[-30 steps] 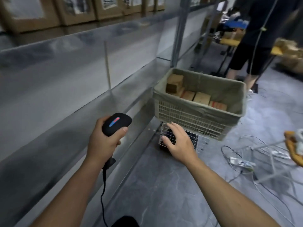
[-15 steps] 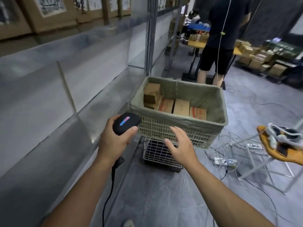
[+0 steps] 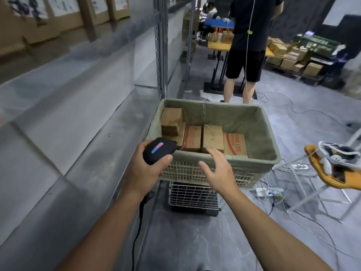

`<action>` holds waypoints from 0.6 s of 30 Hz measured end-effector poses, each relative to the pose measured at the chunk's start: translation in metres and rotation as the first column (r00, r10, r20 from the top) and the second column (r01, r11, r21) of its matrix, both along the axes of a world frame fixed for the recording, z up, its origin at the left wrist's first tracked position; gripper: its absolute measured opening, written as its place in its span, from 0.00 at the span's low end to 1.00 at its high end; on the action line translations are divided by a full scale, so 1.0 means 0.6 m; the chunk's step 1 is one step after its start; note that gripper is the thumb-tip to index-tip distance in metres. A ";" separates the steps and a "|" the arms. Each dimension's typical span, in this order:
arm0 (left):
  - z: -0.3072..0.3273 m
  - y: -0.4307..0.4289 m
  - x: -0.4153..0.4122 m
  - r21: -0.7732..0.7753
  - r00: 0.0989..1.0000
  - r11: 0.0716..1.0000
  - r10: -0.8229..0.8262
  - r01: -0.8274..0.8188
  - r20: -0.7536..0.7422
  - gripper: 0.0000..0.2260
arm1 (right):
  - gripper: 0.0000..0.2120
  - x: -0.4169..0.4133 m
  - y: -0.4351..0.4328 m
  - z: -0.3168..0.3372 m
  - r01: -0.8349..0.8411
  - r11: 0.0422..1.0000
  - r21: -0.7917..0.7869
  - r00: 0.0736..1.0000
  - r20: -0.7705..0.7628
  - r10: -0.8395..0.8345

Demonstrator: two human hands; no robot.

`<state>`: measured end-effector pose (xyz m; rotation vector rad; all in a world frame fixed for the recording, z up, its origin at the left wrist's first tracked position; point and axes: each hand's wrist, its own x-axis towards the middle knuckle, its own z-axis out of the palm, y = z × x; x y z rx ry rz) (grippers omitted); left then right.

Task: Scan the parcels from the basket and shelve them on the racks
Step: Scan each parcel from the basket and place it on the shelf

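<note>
Parcels [image 3: 212, 137] of brown cardboard sit packed in the cloth-lined basket [image 3: 259, 163], just beyond the right hand [image 3: 218, 171]. That hand hovers at the near rim, fingers spread, holding nothing. Close beside it, the left hand [image 3: 144, 173] is wrapped around a black scanner [image 3: 159, 150], cord hanging below the wrist. Metal rack shelves [image 3: 78, 133] run along that hand's outer side. A wire cage [image 3: 193, 196] sits beneath the basket.

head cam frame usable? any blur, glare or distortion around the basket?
Head view: basket and parcels are reasonably sharp, as is the scanner in the left hand. Head view: upper-shelf boxes at top left are smeared. Head view: soft sheen on the metal rack shelf, nothing blown out. Head view: wide-angle stretch toward the edges.
</note>
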<state>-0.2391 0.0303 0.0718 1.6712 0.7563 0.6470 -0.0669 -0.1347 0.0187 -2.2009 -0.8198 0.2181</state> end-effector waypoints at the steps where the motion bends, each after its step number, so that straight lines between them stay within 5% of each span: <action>1: -0.003 0.006 0.016 0.002 1.000 1.000 -0.007 0.007 0.000 0.28 | 0.28 0.017 0.004 -0.005 0.010 1.000 -0.001 1.000 -0.012 -0.010; 18: -0.067 0.082 0.424 -0.080 0.989 0.991 0.100 -0.109 -0.107 0.26 | 0.29 0.432 0.103 -0.086 -0.062 0.993 -0.104 0.989 -0.140 0.047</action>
